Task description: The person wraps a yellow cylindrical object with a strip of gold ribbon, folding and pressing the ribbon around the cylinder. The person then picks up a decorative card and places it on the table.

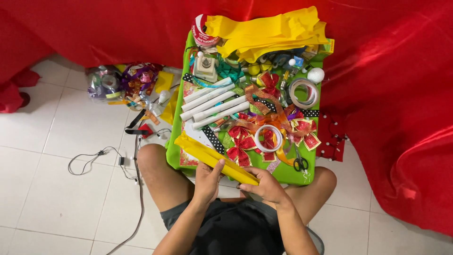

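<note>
Landmark: green tray [175, 156], resting across the seated person's knees.

1. Left hand [207, 182], at the tray's near edge: fingers curled closed around a folded yellow paper strip [207, 156], thumb on top.
2. Right hand [265, 185], beside it at the same edge: closed, pinching the strip's near end. The strip runs diagonally from the tray's near edge to its near-left corner.
3. On the tray, near side: red glitter bows [239, 146], roll of white tape [268, 138], black-handled scissors [300, 163].
4. Tray centre: white paper rolls [212, 101]; far side: stack of yellow crepe paper [269, 33].
5. Left of the tray, on the tiled floor: ribbon tangle [137, 80], loose cable [94, 158].

Risk, as judged: thin paper may tear or crease if both hands pull apart; the crowded tray could tip off the knees.

Obscured: fingertips beneath the strip; small items under the crepe stack are indistinct.
</note>
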